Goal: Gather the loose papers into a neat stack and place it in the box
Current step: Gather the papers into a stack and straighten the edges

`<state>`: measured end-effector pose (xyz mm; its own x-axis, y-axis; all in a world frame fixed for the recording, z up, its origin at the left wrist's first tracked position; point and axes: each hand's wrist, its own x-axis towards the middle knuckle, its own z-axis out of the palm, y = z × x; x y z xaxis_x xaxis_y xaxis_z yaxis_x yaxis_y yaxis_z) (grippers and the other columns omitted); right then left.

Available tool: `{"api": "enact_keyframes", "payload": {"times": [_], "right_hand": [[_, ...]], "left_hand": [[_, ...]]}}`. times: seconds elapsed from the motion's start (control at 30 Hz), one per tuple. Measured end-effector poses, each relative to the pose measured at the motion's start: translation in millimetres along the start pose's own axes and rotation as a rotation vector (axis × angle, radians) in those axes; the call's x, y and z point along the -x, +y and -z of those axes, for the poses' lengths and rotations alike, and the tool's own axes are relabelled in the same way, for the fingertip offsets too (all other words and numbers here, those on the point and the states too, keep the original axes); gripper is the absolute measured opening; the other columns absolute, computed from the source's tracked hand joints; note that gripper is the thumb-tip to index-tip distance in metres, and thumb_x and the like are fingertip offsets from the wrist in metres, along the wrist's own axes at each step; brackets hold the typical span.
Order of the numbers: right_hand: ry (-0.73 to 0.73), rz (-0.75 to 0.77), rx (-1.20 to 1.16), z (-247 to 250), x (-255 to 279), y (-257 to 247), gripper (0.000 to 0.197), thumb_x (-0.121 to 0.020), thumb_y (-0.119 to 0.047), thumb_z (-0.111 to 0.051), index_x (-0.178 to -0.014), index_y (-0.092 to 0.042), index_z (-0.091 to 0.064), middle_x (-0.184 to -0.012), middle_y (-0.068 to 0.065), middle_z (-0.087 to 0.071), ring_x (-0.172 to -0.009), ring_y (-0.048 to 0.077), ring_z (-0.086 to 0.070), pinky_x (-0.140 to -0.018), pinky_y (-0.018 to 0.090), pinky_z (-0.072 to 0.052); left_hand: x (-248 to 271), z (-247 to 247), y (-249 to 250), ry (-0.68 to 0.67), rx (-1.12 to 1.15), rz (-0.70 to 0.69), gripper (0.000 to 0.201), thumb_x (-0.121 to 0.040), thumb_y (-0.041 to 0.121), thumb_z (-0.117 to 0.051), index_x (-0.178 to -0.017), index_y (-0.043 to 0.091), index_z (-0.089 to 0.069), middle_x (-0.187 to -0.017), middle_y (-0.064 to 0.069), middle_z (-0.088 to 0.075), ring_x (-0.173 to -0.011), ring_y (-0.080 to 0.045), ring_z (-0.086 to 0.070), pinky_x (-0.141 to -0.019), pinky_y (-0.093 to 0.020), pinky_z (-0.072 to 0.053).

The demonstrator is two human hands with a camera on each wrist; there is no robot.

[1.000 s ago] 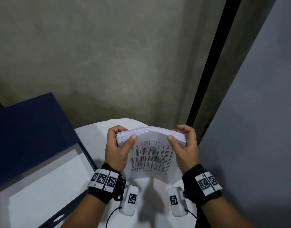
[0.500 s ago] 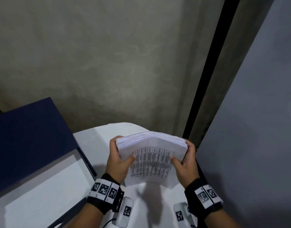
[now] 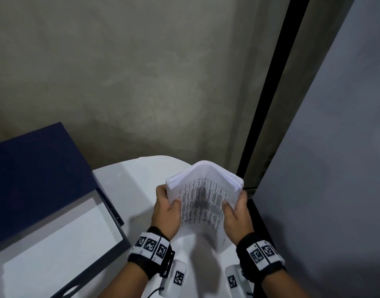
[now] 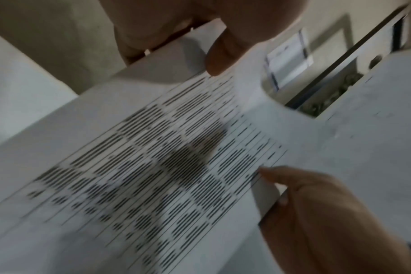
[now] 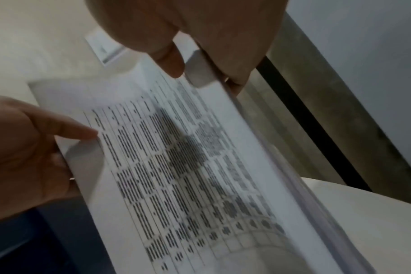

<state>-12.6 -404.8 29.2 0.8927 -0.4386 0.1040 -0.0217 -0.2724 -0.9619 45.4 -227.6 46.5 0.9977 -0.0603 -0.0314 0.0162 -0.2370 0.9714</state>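
Both hands hold the stack of papers (image 3: 203,203) above the right part of the white table (image 3: 131,186), near its far rounded edge. The left hand (image 3: 166,211) grips the stack's left edge, thumb curled over the printed top sheet and fingers behind it. The right hand (image 3: 236,214) grips the right edge the same way, thumb on the printed face, fingers wrapped round the back. The stack stands tilted, its upper end bowed into a hump so that the sheet edges fan slightly at the top corners; its lower edge is blurred, and whether it touches the table cannot be told. The top sheet carries rows of dark printed lines in a ruled table.

In the left wrist view the thumb (image 4: 219,55) presses the paper's upper edge; in the right wrist view the thumb (image 5: 170,59) lies on the sheet beside the thick paper edge.

The dark blue box (image 3: 111,214) lies open at the table's left side, well apart from the stack, its white inside showing and its lid (image 3: 34,179) raised behind it
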Motion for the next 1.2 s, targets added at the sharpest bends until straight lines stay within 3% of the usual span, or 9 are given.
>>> {"api": "enact_keyframes", "payload": {"times": [0.37, 0.47, 0.57, 0.7, 0.77, 0.87, 0.97, 1.1, 1.2], "right_hand": [[0.017, -0.07, 0.028, 8, 2, 21, 0.035, -0.096, -0.005, -0.051, -0.113, -0.034, -0.041, -0.106, -0.011, -0.062, -0.092, -0.012, -0.06, -0.083, 0.019, -0.046], [-0.027, -0.127, 0.061, 9, 2, 33, 0.039, -0.096, -0.009, -0.054, -0.128, -0.026, -0.042, -0.111, -0.006, -0.064, -0.097, -0.012, -0.06, -0.086, 0.014, -0.047], [0.017, -0.121, 0.14, 15, -6, 29, 0.041, -0.094, -0.008, -0.056, -0.134, -0.014, -0.046, -0.105, -0.003, -0.066, -0.093, 0.006, -0.065, -0.078, 0.013, -0.046], [0.025, 0.06, 0.327, 26, -21, 6, 0.025, -0.093, -0.007, -0.052, -0.116, -0.014, -0.052, -0.089, 0.001, -0.067, -0.081, 0.023, -0.066, -0.068, 0.027, -0.052], [-0.051, 0.205, 0.523, 30, -30, -13, 0.019, -0.089, -0.007, -0.05, -0.105, -0.018, -0.05, -0.079, 0.005, -0.066, -0.07, 0.031, -0.065, -0.059, 0.039, -0.054], [-0.16, 0.466, 0.823, 30, -36, -41, 0.033, -0.075, -0.003, -0.052, -0.103, -0.021, -0.053, -0.074, 0.005, -0.066, -0.063, 0.035, -0.062, -0.048, 0.034, -0.044], [-0.235, 0.6, 0.947, 33, -37, -58, 0.037, -0.07, -0.006, -0.051, -0.102, -0.025, -0.048, -0.071, 0.001, -0.065, -0.058, 0.032, -0.06, -0.046, 0.029, -0.034], [-0.256, 0.641, 0.954, 45, -34, -62, 0.043, -0.069, -0.001, -0.053, -0.107, -0.022, -0.058, -0.075, -0.001, -0.068, -0.061, 0.03, -0.063, -0.047, 0.028, -0.037], [-0.234, 0.632, 0.838, 51, -35, -57, 0.039, -0.075, -0.004, -0.056, -0.109, -0.023, -0.063, -0.088, -0.003, -0.071, -0.08, 0.026, -0.065, -0.066, 0.035, -0.051]], "left_hand": [[3, -7, -17, -0.051, -0.111, 0.151, 0.029, -0.091, 0.016, -0.054, -0.103, 0.041, -0.042, -0.108, -0.002, -0.064, -0.096, -0.028, -0.06, -0.087, -0.041, -0.052], [5, -11, -31, -0.105, -0.193, 0.22, 0.035, -0.092, 0.024, -0.055, -0.125, 0.028, -0.044, -0.117, 0.0, -0.06, -0.105, -0.029, -0.059, -0.087, -0.045, -0.053], [2, -13, -25, -0.032, -0.215, 0.196, 0.034, -0.088, 0.015, -0.06, -0.115, 0.021, -0.04, -0.111, -0.005, -0.058, -0.105, -0.033, -0.06, -0.082, -0.029, -0.046], [-1, -6, 1, 0.285, -0.36, -0.185, 0.083, -0.07, 0.02, -0.078, -0.133, 0.01, -0.026, -0.143, -0.015, -0.027, -0.132, -0.029, -0.032, -0.106, -0.042, -0.033], [0, -3, 27, 0.346, -0.524, -0.445, 0.081, -0.071, 0.028, -0.076, -0.137, 0.012, -0.032, -0.148, -0.014, -0.023, -0.14, -0.03, -0.023, -0.105, -0.048, -0.028], [-7, 1, 59, 0.206, -0.73, -0.579, 0.064, -0.07, 0.011, -0.07, -0.128, 0.024, -0.047, -0.149, -0.005, -0.034, -0.146, -0.026, -0.02, -0.108, -0.049, -0.027], [-18, 10, 57, -0.01, -0.611, -0.529, 0.053, -0.068, -0.002, -0.064, -0.114, 0.023, -0.055, -0.127, 0.004, -0.058, -0.134, -0.022, -0.043, -0.104, -0.047, -0.039], [-10, 18, 54, -0.209, -0.512, -0.465, 0.035, -0.077, 0.014, -0.061, -0.108, 0.025, -0.051, -0.101, 0.007, -0.067, -0.092, -0.018, -0.063, -0.077, -0.033, -0.051], [-5, 15, 50, -0.127, -0.437, -0.493, 0.019, -0.078, 0.017, -0.059, -0.093, 0.028, -0.052, -0.078, 0.009, -0.067, -0.07, -0.019, -0.062, -0.06, -0.029, -0.047]]}}
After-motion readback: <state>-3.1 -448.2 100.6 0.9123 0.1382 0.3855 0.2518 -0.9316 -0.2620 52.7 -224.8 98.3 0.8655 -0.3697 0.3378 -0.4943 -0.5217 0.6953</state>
